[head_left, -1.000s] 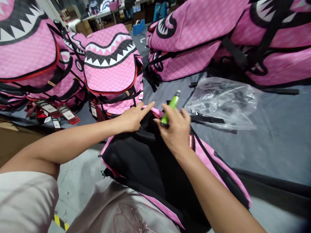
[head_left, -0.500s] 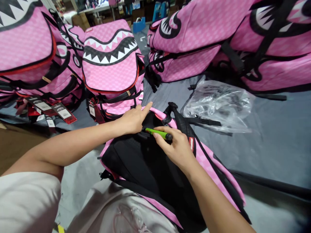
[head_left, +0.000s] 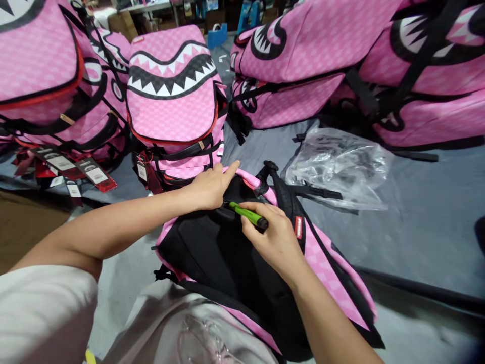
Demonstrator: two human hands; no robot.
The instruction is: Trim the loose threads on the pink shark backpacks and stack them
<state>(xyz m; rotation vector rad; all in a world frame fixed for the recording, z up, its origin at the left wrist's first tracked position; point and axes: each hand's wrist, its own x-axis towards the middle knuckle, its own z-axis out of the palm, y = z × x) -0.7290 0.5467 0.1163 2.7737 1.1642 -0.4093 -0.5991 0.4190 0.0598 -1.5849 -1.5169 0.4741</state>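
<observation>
A pink-and-black backpack (head_left: pixel 242 283) lies across my lap and the table edge, its black back panel facing up. My right hand (head_left: pixel 271 227) pinches a green marker pen (head_left: pixel 248 215) with a dark rear end. The pen's front end points at black fabric right beside my left hand (head_left: pixel 212 187). With its lower fingers curled at the backpack's top part, my left hand grips the bag, one digit stretched out toward the pink edge. What exactly those curled fingers hold is hidden. A red label (head_left: pixel 298 227) shows on the bag's strap side.
An upright pink backpack (head_left: pixel 172 111) with a shark-mouth print stands just ahead. More pink backpacks (head_left: pixel 41 76) with hang tags sit at left, and others lie stacked (head_left: pixel 314 45) at right. A clear plastic bag (head_left: pixel 337 167) rests on the grey table (head_left: pixel 428 227). Behind is a blue tape dispenser (head_left: pixel 217 36).
The view has shifted slightly. My right hand and the green marker pen have tilted a little, while my left hand keeps its place on the backpack.
</observation>
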